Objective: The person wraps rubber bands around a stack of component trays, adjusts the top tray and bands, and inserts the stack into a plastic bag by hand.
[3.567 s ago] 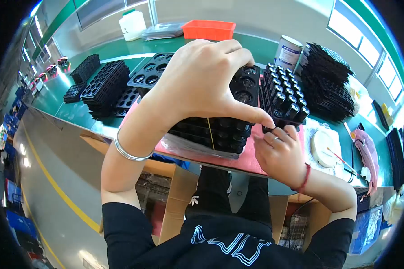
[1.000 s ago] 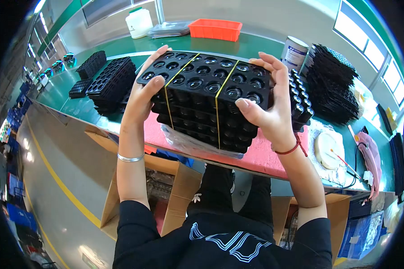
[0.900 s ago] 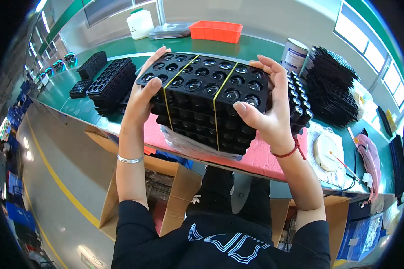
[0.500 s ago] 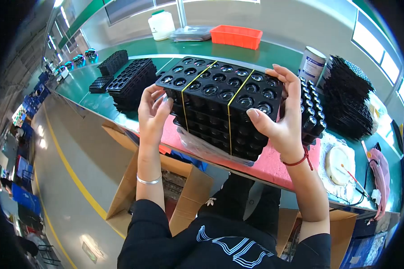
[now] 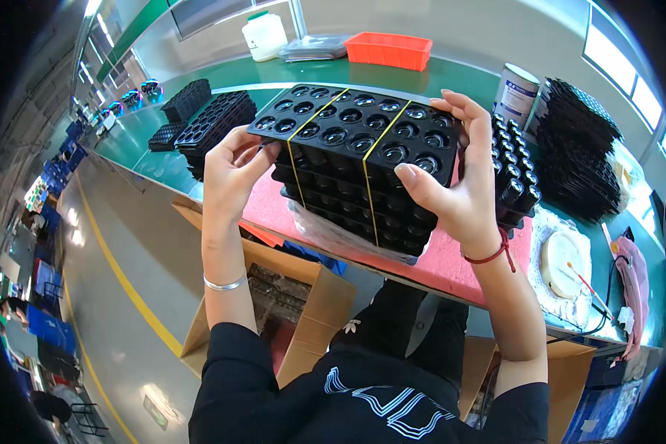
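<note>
A stack of black plastic trays [image 5: 322, 164] with round glossy pieces in its top pockets is in front of me on a pink foam mat [image 5: 451, 275]. Two yellow bands [image 5: 370, 196] run over the top and down the front. My left hand [image 5: 228, 177] pinches the near left corner of the top tray between thumb and fingers. At the other end, my right hand [image 5: 462, 192] grips the stack, thumb on the top near corner and fingers over the far right edge. Clear plastic film [image 5: 333, 233] shows under the stack's front.
Right of the stack stand another filled black tray [image 5: 512, 166], a white can [image 5: 516, 95] and piled empty trays [image 5: 577, 155]. More black trays [image 5: 214, 126] are on the green bench at left. An orange bin [image 5: 388, 52] sits behind. Open cardboard boxes [image 5: 303, 318] are below.
The top of the banded tray stack has shifted slightly left. My left hand has moved left with its corner, and its fingers are now closer together. My right hand keeps its hold.
</note>
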Tool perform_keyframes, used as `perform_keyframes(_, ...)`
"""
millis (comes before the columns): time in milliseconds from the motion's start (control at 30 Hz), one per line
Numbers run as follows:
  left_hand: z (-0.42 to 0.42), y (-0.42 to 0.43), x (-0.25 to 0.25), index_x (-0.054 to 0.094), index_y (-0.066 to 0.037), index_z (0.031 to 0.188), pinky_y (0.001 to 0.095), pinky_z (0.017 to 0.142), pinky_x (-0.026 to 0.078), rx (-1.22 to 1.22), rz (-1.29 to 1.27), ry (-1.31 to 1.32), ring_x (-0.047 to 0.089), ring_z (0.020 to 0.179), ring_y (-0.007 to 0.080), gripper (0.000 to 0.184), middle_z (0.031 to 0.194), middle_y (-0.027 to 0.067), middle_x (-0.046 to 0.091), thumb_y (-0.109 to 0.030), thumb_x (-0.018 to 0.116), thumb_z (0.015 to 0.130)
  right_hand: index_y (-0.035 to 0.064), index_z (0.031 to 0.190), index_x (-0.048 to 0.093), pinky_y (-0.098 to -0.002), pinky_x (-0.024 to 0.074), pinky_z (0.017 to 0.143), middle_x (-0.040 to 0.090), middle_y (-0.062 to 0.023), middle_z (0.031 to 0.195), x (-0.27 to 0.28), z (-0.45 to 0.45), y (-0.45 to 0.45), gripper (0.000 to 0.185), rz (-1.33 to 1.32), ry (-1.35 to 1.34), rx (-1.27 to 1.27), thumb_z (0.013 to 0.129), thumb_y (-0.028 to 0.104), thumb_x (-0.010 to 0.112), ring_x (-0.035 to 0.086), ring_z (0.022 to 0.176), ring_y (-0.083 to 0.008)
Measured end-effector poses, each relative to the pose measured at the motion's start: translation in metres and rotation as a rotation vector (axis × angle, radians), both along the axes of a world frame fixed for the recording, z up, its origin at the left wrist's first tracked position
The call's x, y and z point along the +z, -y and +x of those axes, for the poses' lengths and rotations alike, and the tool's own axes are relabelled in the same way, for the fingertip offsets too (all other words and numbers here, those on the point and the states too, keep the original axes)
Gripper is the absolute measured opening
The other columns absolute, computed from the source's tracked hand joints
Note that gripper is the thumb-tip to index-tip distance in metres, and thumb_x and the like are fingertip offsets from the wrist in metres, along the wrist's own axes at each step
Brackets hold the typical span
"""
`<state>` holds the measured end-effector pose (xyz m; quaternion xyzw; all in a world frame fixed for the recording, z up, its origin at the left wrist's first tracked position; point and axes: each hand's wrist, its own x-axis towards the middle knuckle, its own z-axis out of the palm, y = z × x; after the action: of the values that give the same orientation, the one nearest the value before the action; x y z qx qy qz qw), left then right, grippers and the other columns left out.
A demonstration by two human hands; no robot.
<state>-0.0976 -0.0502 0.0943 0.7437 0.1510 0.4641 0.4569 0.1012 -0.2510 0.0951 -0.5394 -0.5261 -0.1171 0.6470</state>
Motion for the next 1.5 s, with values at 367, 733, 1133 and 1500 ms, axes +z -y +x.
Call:
perform_keyframes(367,-0.003,0.003,0.005,0.061,0.002,0.112,0.0204,0.079,0.049,0.031,0.125,-0.040,0.062,0.091,0.0078,0.028,0.098,0.0034,0.066,-0.001,0.066,0.084,0.0007,0.125,0.045,-0.0340,0.0443,0.092,0.057,-0.0168,0.115,0.006,0.001,0.003,0.086,-0.040,-0.046,0.042,0.059,0.039,0.084,0.057,0.106,-0.0244)
perform_keyframes(733,-0.004,0.007,0.010,0.063,0.006,0.104,0.0232,0.084,0.052,-0.010,0.106,-0.035,0.064,0.095,0.0126,0.028,0.101,0.0028,0.060,0.006,0.068,0.077,-0.0016,0.124,0.047,-0.0341,0.0438,0.096,0.058,-0.0158,0.115,0.011,0.002,0.008,0.082,-0.068,-0.061,0.056,0.060,0.033,0.085,0.058,0.105,-0.0223)
perform_keyframes(1133,-0.001,0.008,0.000,0.061,0.003,0.111,0.0243,0.081,0.050,-0.048,-0.018,-0.046,0.062,0.093,0.0116,0.029,0.108,0.0062,0.061,-0.002,0.065,0.082,-0.0034,0.122,0.049,-0.0327,0.0441,0.096,0.058,-0.0156,0.114,0.013,0.000,0.010,0.081,-0.090,-0.058,0.058,0.060,0.034,0.085,0.058,0.103,-0.0203)
perform_keyframes(1500,0.014,0.003,0.038,0.052,0.006,0.127,0.0350,0.106,0.035,0.163,0.637,-0.031,0.050,0.124,0.0289,0.056,0.128,0.0200,0.056,-0.031,0.063,0.086,-0.0053,0.122,0.048,-0.0330,0.0432,0.098,0.057,-0.0169,0.115,0.014,0.003,0.011,0.083,-0.107,-0.021,0.050,0.060,0.036,0.085,0.057,0.106,-0.0222)
